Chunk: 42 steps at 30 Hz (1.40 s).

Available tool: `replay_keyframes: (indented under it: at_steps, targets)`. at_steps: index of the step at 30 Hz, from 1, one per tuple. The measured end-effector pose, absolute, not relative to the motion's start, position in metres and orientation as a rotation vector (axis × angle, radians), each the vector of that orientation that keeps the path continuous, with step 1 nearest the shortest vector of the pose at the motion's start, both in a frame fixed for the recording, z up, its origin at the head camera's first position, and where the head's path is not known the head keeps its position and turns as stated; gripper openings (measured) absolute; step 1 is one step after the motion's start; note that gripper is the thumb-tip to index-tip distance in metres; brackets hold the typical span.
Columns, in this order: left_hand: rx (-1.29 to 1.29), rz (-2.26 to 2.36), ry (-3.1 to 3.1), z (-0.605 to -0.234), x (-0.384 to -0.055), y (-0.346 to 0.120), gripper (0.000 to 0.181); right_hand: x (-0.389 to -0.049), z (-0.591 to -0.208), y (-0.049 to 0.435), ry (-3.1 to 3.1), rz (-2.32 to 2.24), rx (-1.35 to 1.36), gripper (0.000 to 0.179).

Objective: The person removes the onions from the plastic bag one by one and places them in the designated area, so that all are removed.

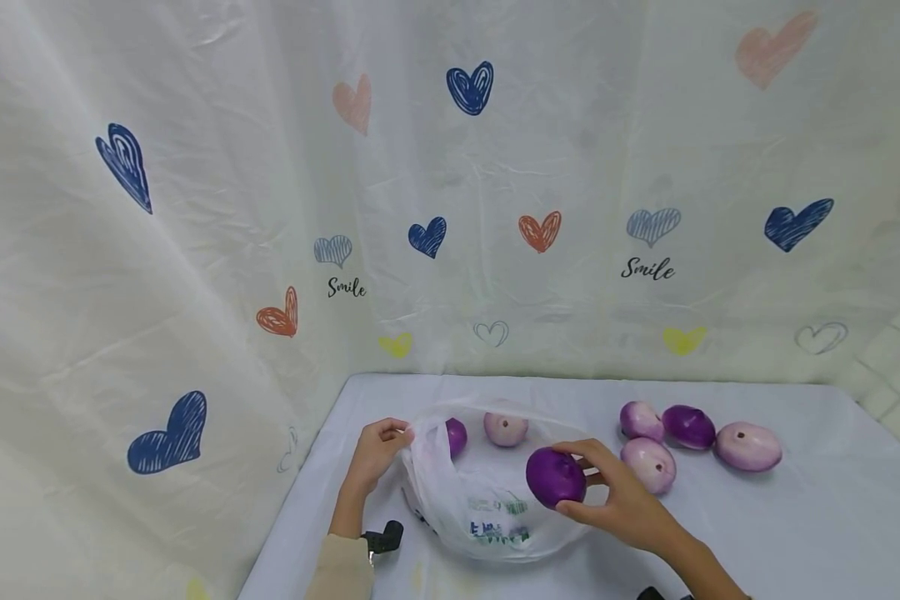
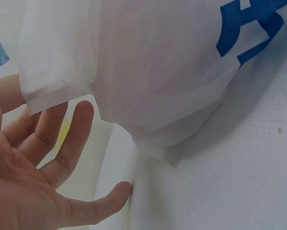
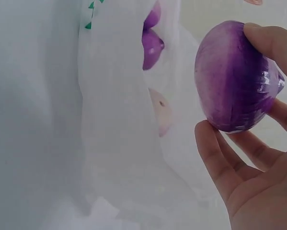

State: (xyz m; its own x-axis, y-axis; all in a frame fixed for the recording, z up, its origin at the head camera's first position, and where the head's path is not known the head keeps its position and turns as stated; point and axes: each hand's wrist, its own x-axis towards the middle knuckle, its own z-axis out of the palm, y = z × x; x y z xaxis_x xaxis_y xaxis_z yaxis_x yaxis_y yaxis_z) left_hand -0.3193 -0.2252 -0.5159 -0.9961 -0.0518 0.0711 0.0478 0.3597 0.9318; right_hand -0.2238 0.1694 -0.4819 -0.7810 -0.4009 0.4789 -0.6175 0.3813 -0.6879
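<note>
A purple onion [image 1: 556, 477] is gripped between the thumb and fingers of my right hand [image 1: 621, 502], above the bag's opening. In the right wrist view the same onion [image 3: 236, 79] looks glossy, with a pointed tip. My left hand [image 1: 378, 452] pinches the rim of the white plastic bag [image 1: 495, 542] on its left side. The left wrist view shows the bag's edge [image 2: 62, 96] at the left hand [image 2: 42, 163], with the other fingers loosely spread. Inside the bag lie a pale onion [image 1: 506, 428] and a purple onion [image 1: 456, 437], partly hidden by the plastic.
Right of the bag, on the white-covered table [image 1: 817, 525], lie a pink-white onion [image 1: 641, 420], a dark purple onion [image 1: 688, 427], a large pale onion [image 1: 748, 447] and another pale onion [image 1: 648, 465]. A curtain printed with hearts [image 1: 427, 237] hangs behind the table.
</note>
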Motion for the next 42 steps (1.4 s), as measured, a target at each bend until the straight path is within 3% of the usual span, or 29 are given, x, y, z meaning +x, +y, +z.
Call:
replay_keyframes:
  at_steps: [42]
  targets:
    - [0.006, -1.736, -2.511, -0.516, -0.319, -0.225, 0.018, -0.23, -0.465, 0.27, -2.473, 1.157, 0.423, 0.069]
